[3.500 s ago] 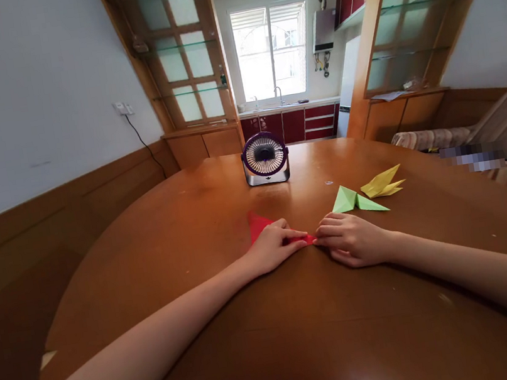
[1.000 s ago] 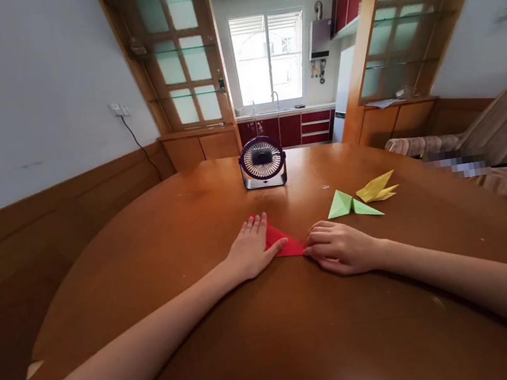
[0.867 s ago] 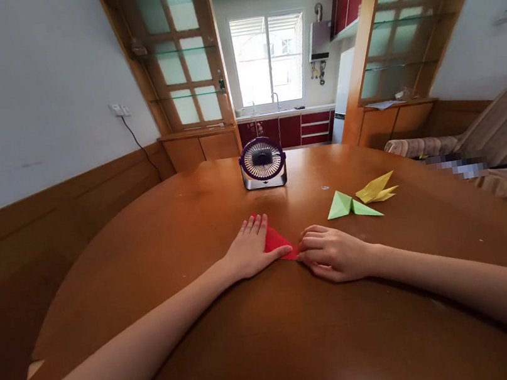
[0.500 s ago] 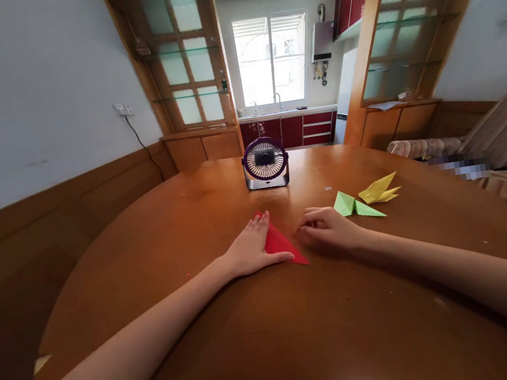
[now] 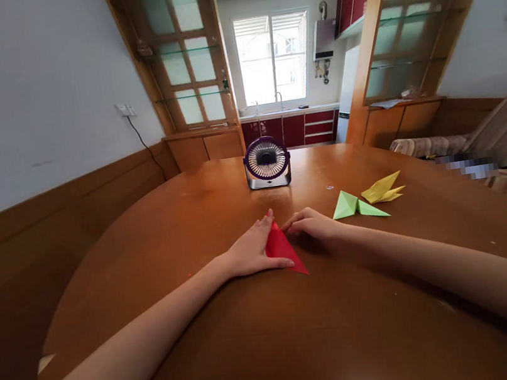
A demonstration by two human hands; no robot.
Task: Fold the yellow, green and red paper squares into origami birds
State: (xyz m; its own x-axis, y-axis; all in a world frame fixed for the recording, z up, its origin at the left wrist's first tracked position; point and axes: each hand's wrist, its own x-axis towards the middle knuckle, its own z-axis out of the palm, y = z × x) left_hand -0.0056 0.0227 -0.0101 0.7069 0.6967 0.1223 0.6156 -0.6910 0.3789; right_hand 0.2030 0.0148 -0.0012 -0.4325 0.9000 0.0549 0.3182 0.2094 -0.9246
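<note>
Fingers of the left hand (image 5: 252, 252) lie flat and together, pinning red paper (image 5: 282, 250) to the table (image 5: 276, 339); the right hand (image 5: 312, 225), fingers curled, seemingly touches its far tip.

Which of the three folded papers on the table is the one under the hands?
The red paper. The left hand lies flat on it and the right hand touches its far tip; the green paper and yellow paper lie untouched.

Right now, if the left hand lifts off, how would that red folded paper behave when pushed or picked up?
The red paper looks thin and light, so it likely slides on the glossy table. Folded layers probably stiffen it. Its free flap may spring up once the left hand releases.
</note>
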